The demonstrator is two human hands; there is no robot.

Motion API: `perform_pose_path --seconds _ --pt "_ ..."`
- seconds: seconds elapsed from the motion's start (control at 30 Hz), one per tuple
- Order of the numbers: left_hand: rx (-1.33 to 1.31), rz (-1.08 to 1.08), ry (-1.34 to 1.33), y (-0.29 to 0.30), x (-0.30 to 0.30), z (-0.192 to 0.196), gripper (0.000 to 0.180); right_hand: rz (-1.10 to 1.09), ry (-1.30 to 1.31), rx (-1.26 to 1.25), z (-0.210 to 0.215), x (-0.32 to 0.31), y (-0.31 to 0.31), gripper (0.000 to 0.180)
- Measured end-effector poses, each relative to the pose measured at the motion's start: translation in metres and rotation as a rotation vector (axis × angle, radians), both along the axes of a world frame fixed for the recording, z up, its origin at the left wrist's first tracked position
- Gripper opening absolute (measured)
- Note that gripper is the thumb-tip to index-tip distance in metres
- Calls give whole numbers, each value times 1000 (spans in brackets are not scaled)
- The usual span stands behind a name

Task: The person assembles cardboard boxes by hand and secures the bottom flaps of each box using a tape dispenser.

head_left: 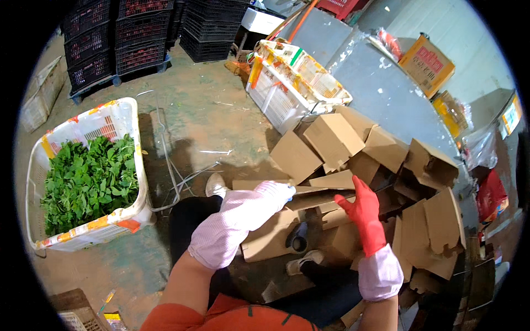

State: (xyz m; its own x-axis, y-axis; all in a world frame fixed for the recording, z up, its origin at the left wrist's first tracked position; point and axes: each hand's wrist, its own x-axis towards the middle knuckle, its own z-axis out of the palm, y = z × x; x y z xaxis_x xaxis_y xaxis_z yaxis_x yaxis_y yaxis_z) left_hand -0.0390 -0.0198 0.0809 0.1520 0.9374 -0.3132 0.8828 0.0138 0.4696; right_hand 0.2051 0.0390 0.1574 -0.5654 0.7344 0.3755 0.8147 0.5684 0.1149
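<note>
Between my legs lies a brown cardboard box, with raised flaps along its far side. My left hand is over those flaps. A pale checked sleeve cuff covers most of it, with only a bit of blue showing, so its grip is hidden. To the right, my right hand, in a red rubber glove, is raised over the cardboard with thumb and fingers apart and nothing visible in it. A dark grey rounded object with a round opening lies against the box; its kind is unclear.
Several cardboard boxes are heaped ahead and to the right. A white crate of leafy greens stands at left, beside a bent metal frame. White crates stand farther ahead, and stacked black crates at the far left.
</note>
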Motion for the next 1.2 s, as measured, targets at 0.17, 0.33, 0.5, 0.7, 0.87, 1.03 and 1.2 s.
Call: perform_pose_path --seconds 0.17,0.33,0.5,0.7,0.87,1.03,1.2 --pt "33 -129 119 23 1 -15 31 -269 -22 -771 -42 16 26 78" --pt "191 -186 60 70 8 -67 25 -297 142 -1051 -128 33 25 62" --pt "-110 -61 179 94 25 -90 36 -357 49 -932 -161 21 19 42" --pt "85 197 471 32 -12 -39 94 -411 -26 -842 -166 7 36 34" --pt "-129 752 -47 15 -37 -82 109 -367 -35 -802 -176 28 43 34" --pt "-122 693 -46 15 -61 -155 102 -422 12 -955 -168 22 46 36" --pt "-146 866 -515 -13 -52 -108 77 -396 121 -842 -153 -5 30 37"
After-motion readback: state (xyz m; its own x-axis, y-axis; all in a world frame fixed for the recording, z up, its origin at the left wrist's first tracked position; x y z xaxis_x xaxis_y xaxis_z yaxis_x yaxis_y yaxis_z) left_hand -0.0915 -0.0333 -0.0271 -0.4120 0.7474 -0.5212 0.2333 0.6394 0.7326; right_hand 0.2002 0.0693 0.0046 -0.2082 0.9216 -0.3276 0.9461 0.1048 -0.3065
